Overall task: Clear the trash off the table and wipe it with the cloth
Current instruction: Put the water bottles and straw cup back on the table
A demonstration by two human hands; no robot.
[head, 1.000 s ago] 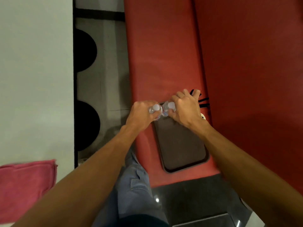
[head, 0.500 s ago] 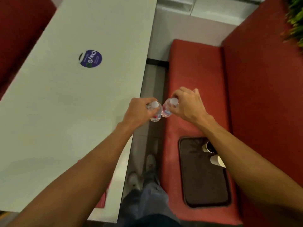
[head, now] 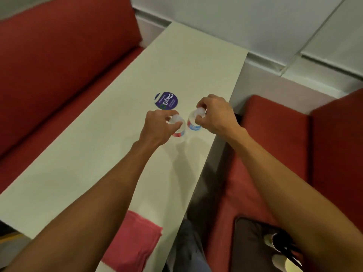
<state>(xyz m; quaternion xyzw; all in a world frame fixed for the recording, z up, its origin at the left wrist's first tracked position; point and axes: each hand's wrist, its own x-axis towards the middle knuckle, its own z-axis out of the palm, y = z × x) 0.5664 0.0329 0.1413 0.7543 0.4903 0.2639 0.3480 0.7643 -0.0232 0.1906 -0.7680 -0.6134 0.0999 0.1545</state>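
Observation:
My left hand (head: 157,127) grips the cap end of a small clear water bottle with a red label (head: 178,132). My right hand (head: 214,116) grips the top of a second small bottle with a blue label (head: 193,124). Both bottles hang upright side by side over the right part of the white table (head: 117,154); whether they touch it I cannot tell. A pink cloth (head: 135,240) lies folded at the table's near edge, partly under my left forearm.
A round dark blue sticker (head: 166,100) is on the table just beyond my left hand. Red benches (head: 275,134) flank the table. A dark tray (head: 249,248) with paper cups (head: 282,262) sits on the right bench. My legs show between table and bench.
Both hands carried the two bottles from above the tray on the right bench leftward to over the table. The view swung left and up with them.

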